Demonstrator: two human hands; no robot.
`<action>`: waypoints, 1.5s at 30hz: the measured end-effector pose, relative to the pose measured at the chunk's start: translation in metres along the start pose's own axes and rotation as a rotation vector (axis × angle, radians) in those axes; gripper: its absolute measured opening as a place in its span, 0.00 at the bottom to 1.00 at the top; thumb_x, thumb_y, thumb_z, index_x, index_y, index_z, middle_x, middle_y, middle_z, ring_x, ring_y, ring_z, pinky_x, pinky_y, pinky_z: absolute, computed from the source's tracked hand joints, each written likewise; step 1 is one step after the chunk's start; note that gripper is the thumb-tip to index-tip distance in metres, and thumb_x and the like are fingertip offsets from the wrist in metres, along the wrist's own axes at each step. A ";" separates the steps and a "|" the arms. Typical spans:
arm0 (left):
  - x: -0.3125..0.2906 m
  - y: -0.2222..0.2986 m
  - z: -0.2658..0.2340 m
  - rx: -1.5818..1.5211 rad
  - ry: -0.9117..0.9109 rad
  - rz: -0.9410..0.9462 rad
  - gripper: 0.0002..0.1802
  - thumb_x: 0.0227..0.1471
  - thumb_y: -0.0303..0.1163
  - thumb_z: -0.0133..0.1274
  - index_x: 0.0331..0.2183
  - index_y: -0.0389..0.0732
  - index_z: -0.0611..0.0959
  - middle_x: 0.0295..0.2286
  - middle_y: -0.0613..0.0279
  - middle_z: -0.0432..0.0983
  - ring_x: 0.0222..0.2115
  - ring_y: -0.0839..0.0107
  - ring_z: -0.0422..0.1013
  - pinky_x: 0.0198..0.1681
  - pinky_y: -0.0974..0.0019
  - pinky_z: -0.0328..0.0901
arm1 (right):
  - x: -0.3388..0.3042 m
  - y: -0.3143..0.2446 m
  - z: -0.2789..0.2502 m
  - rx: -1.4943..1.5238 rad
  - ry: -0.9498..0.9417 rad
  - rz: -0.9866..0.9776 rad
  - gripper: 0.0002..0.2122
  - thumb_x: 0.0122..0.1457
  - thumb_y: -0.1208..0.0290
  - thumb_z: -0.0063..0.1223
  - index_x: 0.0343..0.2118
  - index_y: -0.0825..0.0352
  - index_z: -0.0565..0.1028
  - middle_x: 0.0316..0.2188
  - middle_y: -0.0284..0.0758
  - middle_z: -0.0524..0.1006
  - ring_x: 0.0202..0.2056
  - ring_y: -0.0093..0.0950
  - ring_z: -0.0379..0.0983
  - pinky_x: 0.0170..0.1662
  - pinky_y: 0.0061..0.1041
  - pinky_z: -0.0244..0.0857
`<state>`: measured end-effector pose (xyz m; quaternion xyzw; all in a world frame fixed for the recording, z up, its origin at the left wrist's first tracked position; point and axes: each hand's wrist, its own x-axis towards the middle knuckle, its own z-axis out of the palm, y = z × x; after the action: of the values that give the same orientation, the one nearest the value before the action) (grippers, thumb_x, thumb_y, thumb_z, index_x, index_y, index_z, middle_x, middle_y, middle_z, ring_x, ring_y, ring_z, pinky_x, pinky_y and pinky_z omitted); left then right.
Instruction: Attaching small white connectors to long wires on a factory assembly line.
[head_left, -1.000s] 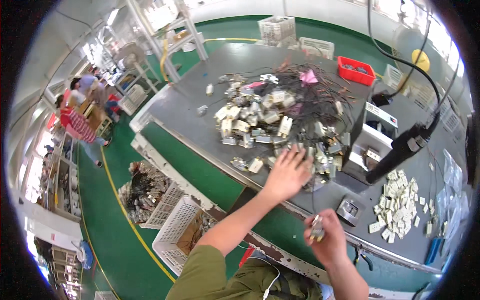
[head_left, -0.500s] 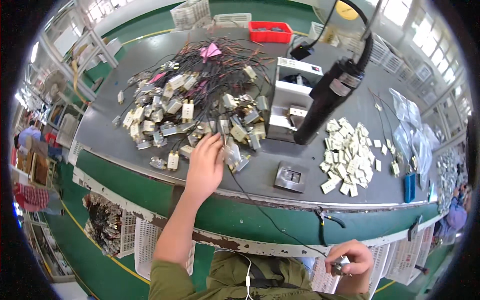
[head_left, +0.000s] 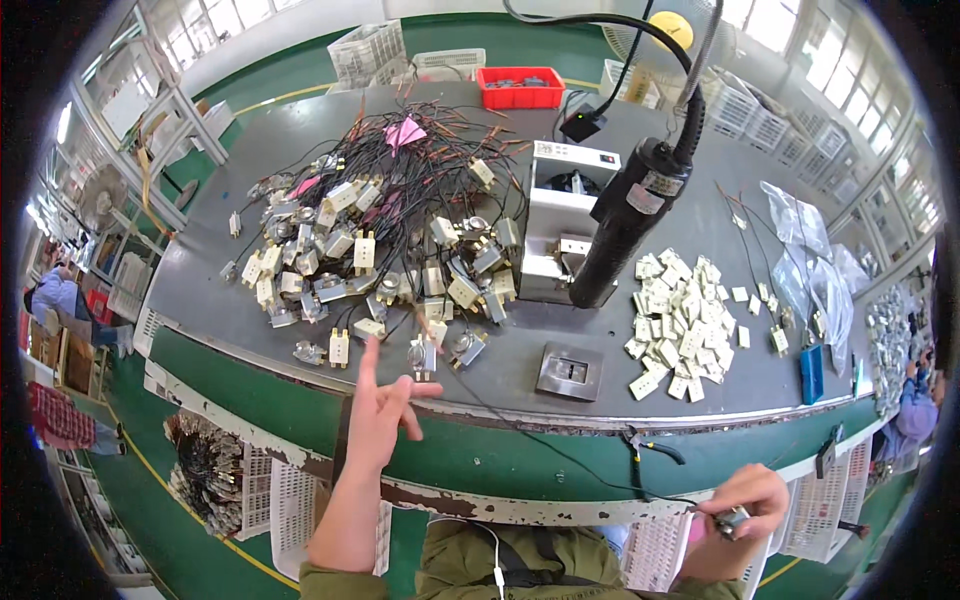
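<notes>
My left hand (head_left: 385,410) hovers open at the near edge of the grey workbench (head_left: 250,270), fingers spread, holding nothing. Just beyond its fingertips lies a tangled pile of black wires with cream and metal switch parts (head_left: 385,245). My right hand (head_left: 745,500) is low at the right, below the bench edge, closed on a small metal part (head_left: 732,521) with a black wire (head_left: 560,455) running from it up to the pile.
A black hanging power screwdriver (head_left: 625,225) stands before a white box fixture (head_left: 560,215). Near it lie a metal jig plate (head_left: 570,372), a heap of cream plastic pieces (head_left: 680,320), clear bags (head_left: 810,260), a red tray (head_left: 520,88) and white crates (head_left: 290,500) under the bench.
My left hand pulled back from the pile to the bench edge and opened. My right hand stays low at the right with the small part. The view shifted slightly.
</notes>
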<state>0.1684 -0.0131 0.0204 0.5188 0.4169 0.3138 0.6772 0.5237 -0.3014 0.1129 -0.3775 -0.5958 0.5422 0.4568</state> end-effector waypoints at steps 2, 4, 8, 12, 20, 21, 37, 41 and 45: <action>-0.010 0.000 0.001 0.106 0.061 0.223 0.33 0.63 0.32 0.41 0.63 0.38 0.47 0.27 0.49 0.79 0.13 0.76 0.70 0.17 0.77 0.62 | 0.000 -0.002 0.000 -0.050 -0.028 -0.041 0.23 0.52 0.70 0.61 0.45 0.86 0.72 0.27 0.53 0.79 0.30 0.39 0.80 0.32 0.30 0.74; -0.016 0.002 0.007 0.071 -0.040 0.208 0.32 0.62 0.29 0.42 0.63 0.40 0.50 0.30 0.51 0.79 0.20 0.75 0.74 0.22 0.76 0.67 | 0.017 -0.002 0.006 -0.068 -0.048 -0.064 0.23 0.52 0.71 0.61 0.47 0.85 0.72 0.29 0.53 0.79 0.31 0.39 0.80 0.33 0.30 0.74; -0.024 0.002 0.041 0.047 -0.594 0.058 0.34 0.58 0.27 0.51 0.62 0.40 0.58 0.51 0.53 0.69 0.48 0.64 0.70 0.51 0.63 0.65 | 0.085 0.027 0.057 -0.351 0.156 0.200 0.28 0.49 0.70 0.68 0.53 0.69 0.70 0.40 0.44 0.80 0.39 0.37 0.79 0.41 0.31 0.72; -0.024 -0.005 0.071 0.009 -0.842 0.024 0.37 0.53 0.25 0.57 0.60 0.38 0.60 0.55 0.57 0.64 0.53 0.64 0.64 0.58 0.59 0.57 | 0.141 0.074 0.080 -0.601 0.404 0.123 0.21 0.45 0.75 0.68 0.44 0.64 0.74 0.36 0.38 0.78 0.36 0.36 0.77 0.38 0.29 0.72; -0.019 -0.017 0.074 0.270 -0.402 0.344 0.31 0.48 0.22 0.61 0.54 0.37 0.69 0.48 0.56 0.73 0.47 0.66 0.72 0.50 0.64 0.68 | 0.152 0.092 0.078 -0.781 0.513 -0.128 0.24 0.41 0.80 0.66 0.45 0.64 0.75 0.43 0.36 0.76 0.40 0.37 0.75 0.40 0.31 0.71; -0.019 -0.017 0.073 0.291 -0.389 0.405 0.32 0.47 0.22 0.62 0.54 0.37 0.69 0.47 0.56 0.73 0.47 0.65 0.72 0.50 0.64 0.68 | 0.152 0.091 0.078 -0.787 0.529 -0.151 0.24 0.41 0.79 0.66 0.45 0.64 0.75 0.42 0.36 0.76 0.40 0.37 0.75 0.40 0.31 0.70; -0.013 -0.010 0.068 0.601 -0.330 0.632 0.17 0.43 0.23 0.64 0.37 0.37 0.76 0.37 0.58 0.76 0.37 0.64 0.74 0.40 0.65 0.69 | 0.153 0.100 0.072 -0.829 0.471 -0.193 0.19 0.43 0.80 0.64 0.41 0.66 0.76 0.37 0.36 0.76 0.38 0.36 0.74 0.40 0.32 0.69; -0.009 -0.007 0.063 0.337 -0.196 0.650 0.07 0.51 0.22 0.57 0.34 0.35 0.77 0.33 0.58 0.75 0.31 0.68 0.73 0.36 0.70 0.68 | 0.157 0.103 0.073 -0.767 0.489 -0.167 0.17 0.44 0.82 0.63 0.39 0.67 0.74 0.36 0.36 0.76 0.37 0.36 0.74 0.40 0.32 0.70; -0.003 0.001 0.065 0.390 -0.279 0.461 0.05 0.53 0.20 0.54 0.35 0.34 0.77 0.33 0.57 0.75 0.32 0.70 0.73 0.36 0.71 0.68 | 0.165 0.098 0.072 -0.537 0.516 -0.085 0.17 0.47 0.79 0.62 0.41 0.66 0.72 0.36 0.39 0.76 0.36 0.38 0.75 0.40 0.33 0.70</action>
<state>0.2253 -0.0441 0.0298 0.7572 0.2440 0.2989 0.5270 0.4014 -0.1550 0.0389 -0.5829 -0.5973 0.2341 0.4986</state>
